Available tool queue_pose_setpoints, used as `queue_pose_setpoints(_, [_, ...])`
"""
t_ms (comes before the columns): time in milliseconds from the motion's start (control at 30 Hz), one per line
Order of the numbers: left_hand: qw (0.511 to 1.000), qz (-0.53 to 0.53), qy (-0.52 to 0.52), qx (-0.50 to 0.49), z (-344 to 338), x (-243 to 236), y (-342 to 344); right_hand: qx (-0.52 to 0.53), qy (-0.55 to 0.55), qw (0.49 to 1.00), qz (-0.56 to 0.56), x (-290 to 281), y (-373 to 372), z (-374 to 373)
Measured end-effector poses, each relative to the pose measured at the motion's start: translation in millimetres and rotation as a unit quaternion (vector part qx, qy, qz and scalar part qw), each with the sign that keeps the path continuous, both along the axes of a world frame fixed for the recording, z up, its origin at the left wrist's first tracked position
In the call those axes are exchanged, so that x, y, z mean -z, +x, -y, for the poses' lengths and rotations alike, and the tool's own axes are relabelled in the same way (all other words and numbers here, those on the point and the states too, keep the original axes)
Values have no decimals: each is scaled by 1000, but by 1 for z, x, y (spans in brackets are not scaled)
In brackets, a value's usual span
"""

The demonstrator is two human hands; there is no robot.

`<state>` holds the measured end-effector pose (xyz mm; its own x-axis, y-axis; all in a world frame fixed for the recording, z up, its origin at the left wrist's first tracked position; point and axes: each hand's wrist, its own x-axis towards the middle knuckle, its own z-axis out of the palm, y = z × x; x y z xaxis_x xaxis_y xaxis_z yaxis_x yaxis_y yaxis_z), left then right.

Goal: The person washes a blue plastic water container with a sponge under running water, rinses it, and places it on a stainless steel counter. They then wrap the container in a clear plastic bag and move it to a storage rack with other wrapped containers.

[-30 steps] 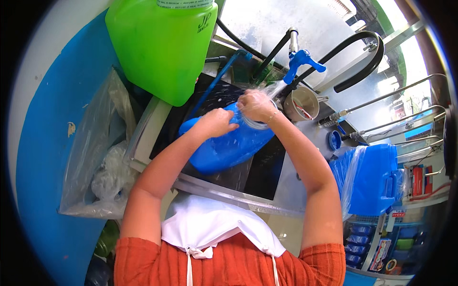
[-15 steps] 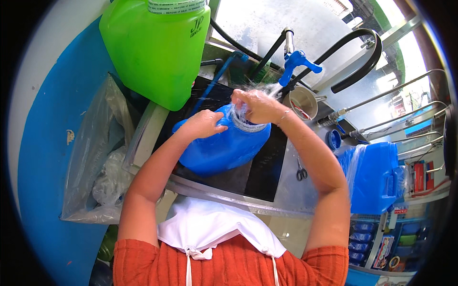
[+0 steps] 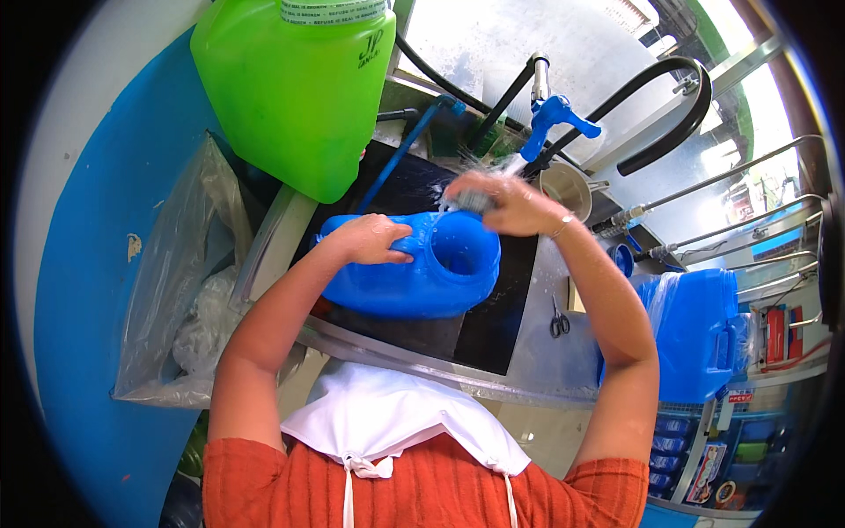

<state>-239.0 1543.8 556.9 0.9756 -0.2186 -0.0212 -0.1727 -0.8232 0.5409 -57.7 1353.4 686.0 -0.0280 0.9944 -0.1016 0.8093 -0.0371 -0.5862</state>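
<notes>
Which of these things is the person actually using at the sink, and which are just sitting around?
In use:
blue jug, steadied by the left hand
scrubber in the right hand
blue tap

Lying about:
green jug
scissors
plastic bag
second blue jug

A glossy blue plastic jug (image 3: 414,273) lies on its side over the dark sink (image 3: 493,326), round opening facing up.
</notes>
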Motion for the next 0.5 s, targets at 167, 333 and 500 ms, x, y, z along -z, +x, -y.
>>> queue_pose_setpoints(167, [974,27,-40,-221,-2,26,-21,352,118,905,208,19,28,18])
queue_pose_setpoints(333, [913,61,-38,-402,-13,41,-40,465,154,869,-69,114,11,22])
queue_pose_setpoints(500, [862,377,76,-331,16,30,-37,430,197,699,-535,207,-24,14])
